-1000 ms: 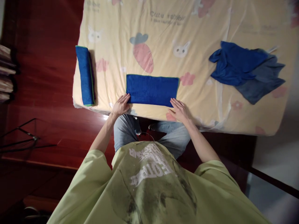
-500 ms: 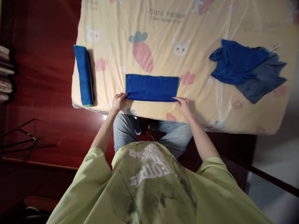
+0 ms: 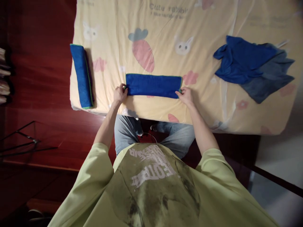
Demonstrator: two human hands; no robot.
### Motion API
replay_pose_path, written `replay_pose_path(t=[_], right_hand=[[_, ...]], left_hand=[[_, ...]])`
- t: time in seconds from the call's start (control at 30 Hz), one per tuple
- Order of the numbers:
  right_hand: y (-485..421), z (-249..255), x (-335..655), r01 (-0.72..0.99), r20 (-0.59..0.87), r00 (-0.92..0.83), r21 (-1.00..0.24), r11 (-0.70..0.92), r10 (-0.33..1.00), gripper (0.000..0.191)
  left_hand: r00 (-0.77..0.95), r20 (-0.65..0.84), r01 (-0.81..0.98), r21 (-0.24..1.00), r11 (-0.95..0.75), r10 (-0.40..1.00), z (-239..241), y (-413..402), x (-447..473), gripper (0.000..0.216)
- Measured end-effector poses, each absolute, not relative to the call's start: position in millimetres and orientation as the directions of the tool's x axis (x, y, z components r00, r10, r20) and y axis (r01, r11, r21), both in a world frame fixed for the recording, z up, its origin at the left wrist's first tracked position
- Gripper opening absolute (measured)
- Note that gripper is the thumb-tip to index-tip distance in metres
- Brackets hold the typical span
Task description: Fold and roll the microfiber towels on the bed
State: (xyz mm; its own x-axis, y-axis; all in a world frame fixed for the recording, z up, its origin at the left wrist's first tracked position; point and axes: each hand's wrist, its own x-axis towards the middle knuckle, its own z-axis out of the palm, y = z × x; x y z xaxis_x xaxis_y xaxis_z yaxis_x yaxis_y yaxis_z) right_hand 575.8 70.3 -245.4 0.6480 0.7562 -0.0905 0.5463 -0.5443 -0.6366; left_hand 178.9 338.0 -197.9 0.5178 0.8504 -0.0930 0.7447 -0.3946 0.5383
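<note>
A folded blue towel [image 3: 153, 85] with green edging lies as a wide strip on the bed in front of me. My left hand [image 3: 120, 93] pinches its near left corner between thumb and fingers. At the opposite end, my right hand [image 3: 185, 95] grips the near right corner, where a bit of green edge bunches up. The towel's near edge is lifted slightly and casts a shadow on the sheet. How the layers lie underneath is hidden.
Another folded blue towel [image 3: 81, 77] lies along the bed's left edge. A crumpled heap of blue and grey-blue cloths [image 3: 251, 66] is at the right. The bed wears a yellow patterned sheet [image 3: 163, 37]. A black tripod-like stand [image 3: 34, 141] is on the red floor [image 3: 47, 94].
Both hands have moved forward, away from my body, bringing the towel's near edge with them. The strip looks narrower now. The view has shifted slightly.
</note>
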Motion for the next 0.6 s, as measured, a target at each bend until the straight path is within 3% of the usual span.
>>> replay_pose_path(t=[0.13, 0.23, 0.33, 0.43, 0.6], right_hand=[[61.3, -219.2, 554.3, 0.733, 0.112, 0.584, -0.498, -0.463, 0.804, 0.05], [53.0, -193.7, 536.1, 0.862, 0.086, 0.374, -0.4, -0.312, 0.923, 0.045], [46.6, -179.9, 525.0, 0.894, 0.037, 0.226, -0.405, -0.192, 0.973, 0.046], [44.9, -177.4, 524.1, 0.89, 0.023, 0.226, -0.41, -0.197, 0.974, 0.054], [55.0, -176.6, 540.8, 0.86, -0.008, 0.283, -0.441, -0.257, 0.959, 0.047]], left_hand=[[0.582, 0.062, 0.683, 0.503, -0.529, 0.81, -196.2, 324.1, 175.8, 0.035], [0.77, 0.069, 0.526, 0.494, -0.692, 0.635, -196.0, 318.9, 169.7, 0.048], [0.858, 0.05, 0.418, 0.509, -0.753, 0.51, -198.8, 316.9, 164.2, 0.065], [0.847, 0.062, 0.426, 0.514, -0.745, 0.528, -200.2, 315.7, 163.7, 0.074], [0.801, 0.029, 0.498, 0.521, -0.693, 0.598, -190.1, 327.8, 171.0, 0.054]])
